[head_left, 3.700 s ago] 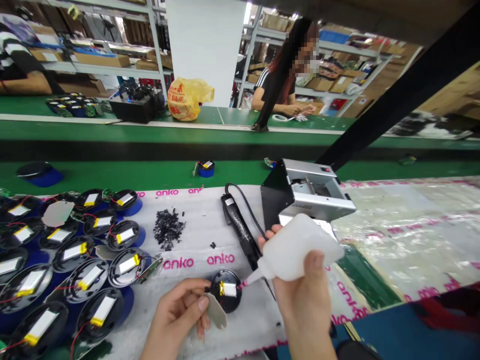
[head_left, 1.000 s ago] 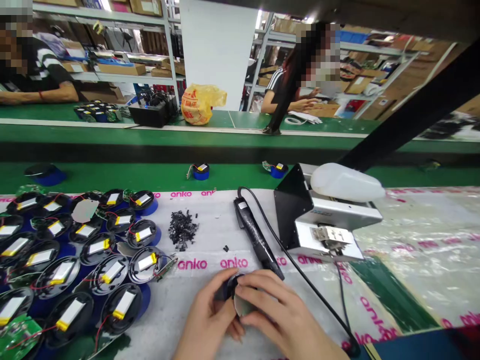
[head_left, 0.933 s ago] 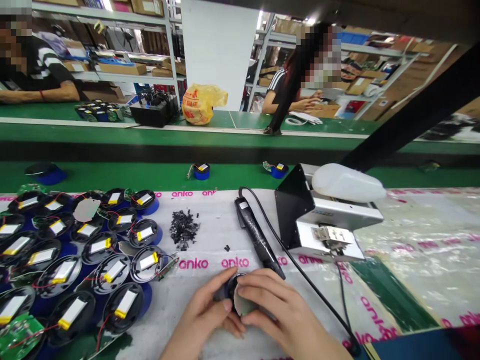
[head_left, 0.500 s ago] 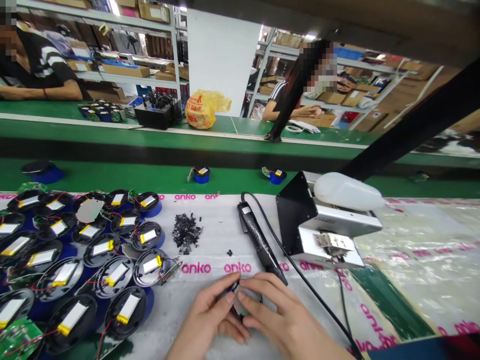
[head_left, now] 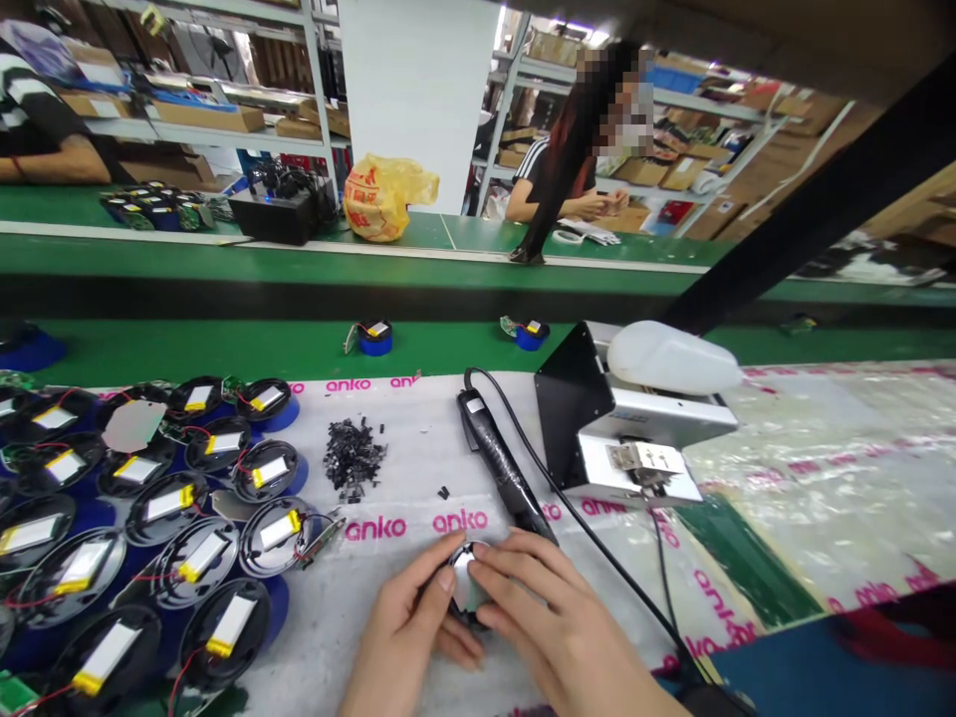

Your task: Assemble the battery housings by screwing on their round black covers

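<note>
My left hand (head_left: 407,642) and my right hand (head_left: 549,627) meet low in the middle over one small round black shell (head_left: 464,588) with a pale grey piece on it. Fingers of both hands pinch and press on that part, which lies on white printed plastic sheet (head_left: 388,478). Most of the shell is hidden under my fingers. A black electric screwdriver (head_left: 499,463) lies just behind my right hand. The white glue bottle (head_left: 672,358) rests on top of a small grey machine (head_left: 634,438).
Several round black shells with batteries (head_left: 179,518) cover the left side. A heap of small black parts (head_left: 351,458) lies in the middle. Two blue-based units (head_left: 371,337) sit on the green conveyor (head_left: 224,344). Other people work beyond it, with a yellow bag (head_left: 380,194).
The glue bottle left my right hand and now lies on the grey machine. Both hands have closed over the round shell, pressing the grey piece onto it. The view has shifted slightly.
</note>
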The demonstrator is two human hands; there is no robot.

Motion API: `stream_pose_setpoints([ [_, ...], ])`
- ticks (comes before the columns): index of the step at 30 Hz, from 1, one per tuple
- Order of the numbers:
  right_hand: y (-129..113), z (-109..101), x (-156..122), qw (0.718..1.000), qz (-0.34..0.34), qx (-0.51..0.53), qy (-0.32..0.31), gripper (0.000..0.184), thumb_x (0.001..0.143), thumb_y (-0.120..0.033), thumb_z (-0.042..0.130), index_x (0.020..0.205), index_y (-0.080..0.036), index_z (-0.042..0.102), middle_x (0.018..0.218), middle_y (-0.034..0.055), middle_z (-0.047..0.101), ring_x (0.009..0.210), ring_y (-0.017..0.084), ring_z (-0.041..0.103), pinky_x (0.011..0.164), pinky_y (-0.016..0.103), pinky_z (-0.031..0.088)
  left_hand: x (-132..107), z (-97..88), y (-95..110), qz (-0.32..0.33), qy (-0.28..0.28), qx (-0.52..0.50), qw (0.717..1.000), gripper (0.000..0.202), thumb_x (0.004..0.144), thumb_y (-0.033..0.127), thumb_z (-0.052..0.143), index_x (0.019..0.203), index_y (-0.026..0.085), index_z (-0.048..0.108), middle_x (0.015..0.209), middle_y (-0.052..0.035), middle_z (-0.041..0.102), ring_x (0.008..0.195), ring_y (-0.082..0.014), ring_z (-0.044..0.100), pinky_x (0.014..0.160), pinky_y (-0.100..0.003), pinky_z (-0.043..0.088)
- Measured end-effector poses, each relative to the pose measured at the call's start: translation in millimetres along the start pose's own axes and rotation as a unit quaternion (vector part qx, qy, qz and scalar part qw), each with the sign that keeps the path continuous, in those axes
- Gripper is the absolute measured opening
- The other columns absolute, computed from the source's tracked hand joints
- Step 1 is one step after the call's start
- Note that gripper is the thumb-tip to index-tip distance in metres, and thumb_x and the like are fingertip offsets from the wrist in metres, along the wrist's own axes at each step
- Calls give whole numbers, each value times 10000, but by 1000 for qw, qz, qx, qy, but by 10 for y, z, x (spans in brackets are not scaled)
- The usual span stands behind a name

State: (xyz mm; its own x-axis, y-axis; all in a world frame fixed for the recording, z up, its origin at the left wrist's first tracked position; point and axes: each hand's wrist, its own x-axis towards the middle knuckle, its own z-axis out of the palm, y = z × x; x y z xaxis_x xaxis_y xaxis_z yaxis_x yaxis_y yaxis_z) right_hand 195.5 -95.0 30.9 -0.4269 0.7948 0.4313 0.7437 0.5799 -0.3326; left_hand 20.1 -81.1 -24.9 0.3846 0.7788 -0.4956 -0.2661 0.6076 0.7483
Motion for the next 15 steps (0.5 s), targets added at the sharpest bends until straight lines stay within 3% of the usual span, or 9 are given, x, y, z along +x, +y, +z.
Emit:
stream_pose_setpoints([
  [7,11,0,25,999,31,31,2,283,1058,-300,460,1109,-178,711,1039,60,756,931,229,656,827,336,619,-30,-12,55,17,-9,27,999,799,770,632,759,1382,137,623,695,-79,804,578,-231,745,571,-317,614],
  [11,20,40,0,992,83,93,-9,204,1032,-267,526,1130,-223,699,1080,39,740,968,230,638,881,360,595,-31,37,88,17,9,46,999,768,738,626,788,1314,136,655,613,-44,759,493,-198,697,499,-277,580],
  [15,32,35,-35,984,112,139,-20,219,1007,-282,586,1208,-231,654,1070,28,736,977,232,613,927,365,558,-23,132,86,27,50,96,994,693,746,655,757,1215,156,654,438,45,602,367,-135,550,360,-189,449],
])
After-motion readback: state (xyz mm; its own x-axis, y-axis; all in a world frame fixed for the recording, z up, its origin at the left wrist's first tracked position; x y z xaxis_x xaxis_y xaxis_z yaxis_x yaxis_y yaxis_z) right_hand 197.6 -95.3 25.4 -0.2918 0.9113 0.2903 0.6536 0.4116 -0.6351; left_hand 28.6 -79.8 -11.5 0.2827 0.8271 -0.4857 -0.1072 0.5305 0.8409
